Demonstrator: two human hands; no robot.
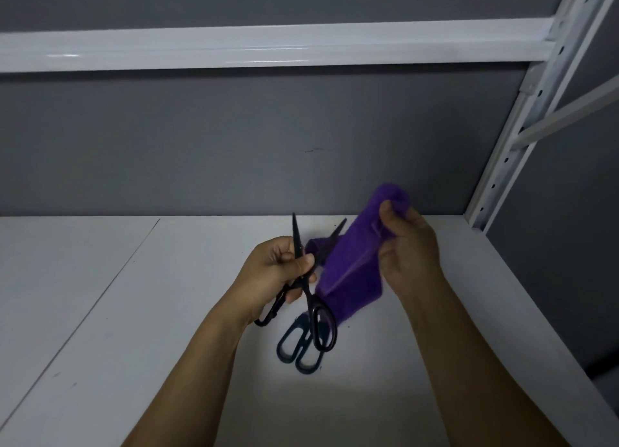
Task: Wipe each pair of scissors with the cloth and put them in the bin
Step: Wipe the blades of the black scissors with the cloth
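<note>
My left hand [274,272] grips a pair of black scissors [310,299] near the pivot, blades spread open, one tip pointing up and the other running right behind the cloth. My right hand [407,245] pinches a purple cloth [351,262] that hangs from its fingers, just right of the scissors. A second pair of scissors [296,346] with dark blue handles lies flat on the white shelf [134,329] below both hands, partly covered by the held pair. No bin is in view.
The grey back wall [234,138] stands close behind the shelf. A white crossbeam [268,46] runs overhead. A white perforated upright [522,118] stands at the right rear corner. The shelf's right edge drops off at the right.
</note>
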